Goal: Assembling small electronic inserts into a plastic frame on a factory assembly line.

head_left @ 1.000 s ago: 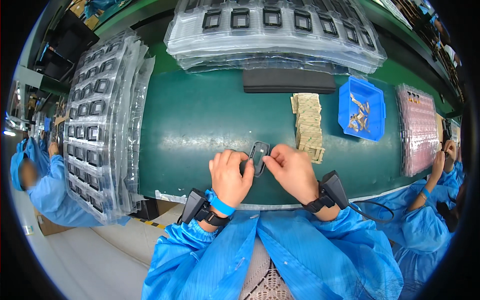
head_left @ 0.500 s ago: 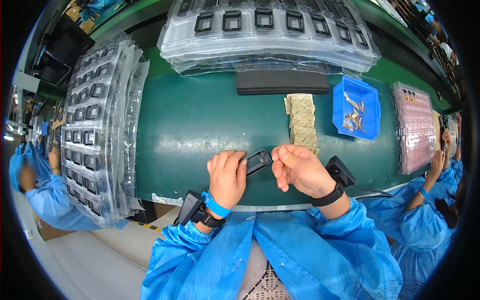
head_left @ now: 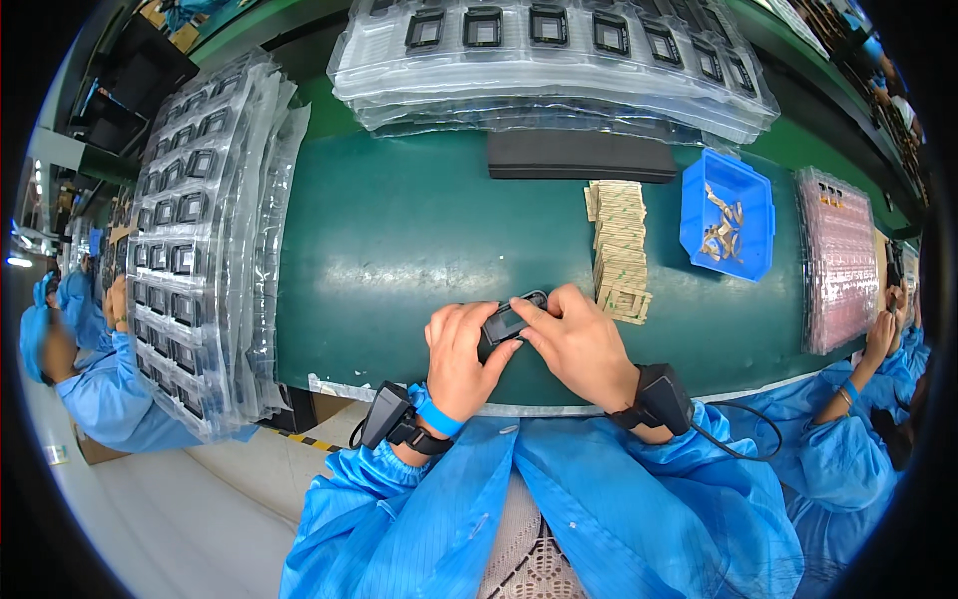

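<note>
Between my two hands is a small black rectangular plastic housing (head_left: 506, 323), tilted just above the green mat. My left hand (head_left: 460, 351) is closed on its left end, fingers along the far side and thumb on the near side. My right hand (head_left: 583, 345) grips its right end, with the thumb below and the index finger laid over the top face. Those fingers partly cover the inside of the housing. Just beyond my right hand lies a stack of cream adhesive strips (head_left: 621, 245) with green marks.
A blue bin (head_left: 761, 225) of peeled tan scraps stands right of the strips. Behind them lies a long black box (head_left: 579, 158). Clear trays (head_left: 459, 95) of black frames are stacked at the back, more trays (head_left: 225, 280) at left. Pink-wrapped trays (head_left: 838, 260) stand at right; co-workers sit on both sides.
My right hand has come in from beside the housing and now grips its right end. The housing has tilted and shifted slightly left. The whole view has shifted a little.
</note>
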Demonstrator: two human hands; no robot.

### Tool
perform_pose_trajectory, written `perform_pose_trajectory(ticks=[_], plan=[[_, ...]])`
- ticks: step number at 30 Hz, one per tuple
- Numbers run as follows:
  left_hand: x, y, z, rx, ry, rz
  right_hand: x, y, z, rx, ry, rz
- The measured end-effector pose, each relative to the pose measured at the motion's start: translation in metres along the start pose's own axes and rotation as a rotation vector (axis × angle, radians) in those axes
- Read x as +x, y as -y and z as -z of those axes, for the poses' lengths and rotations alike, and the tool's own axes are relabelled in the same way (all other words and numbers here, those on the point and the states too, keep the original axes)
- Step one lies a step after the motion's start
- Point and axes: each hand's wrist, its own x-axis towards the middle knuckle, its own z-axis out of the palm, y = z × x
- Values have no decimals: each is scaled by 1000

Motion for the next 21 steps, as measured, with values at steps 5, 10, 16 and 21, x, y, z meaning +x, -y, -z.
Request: perform_pose_trajectory(ticks=[5,10,16,21], plan=[[1,1,0,-7,4,-15,-1,-3,-5,-94,-18,53],[1,0,-1,0,6,-49,1,-2,-7,5,-85,27],[1,-2,-6,6,-10,-47,7,-1,-18,74,-226,-38],[1,-2,-9,20,-19,-65,10,-3,-22,58,-278,-111]])
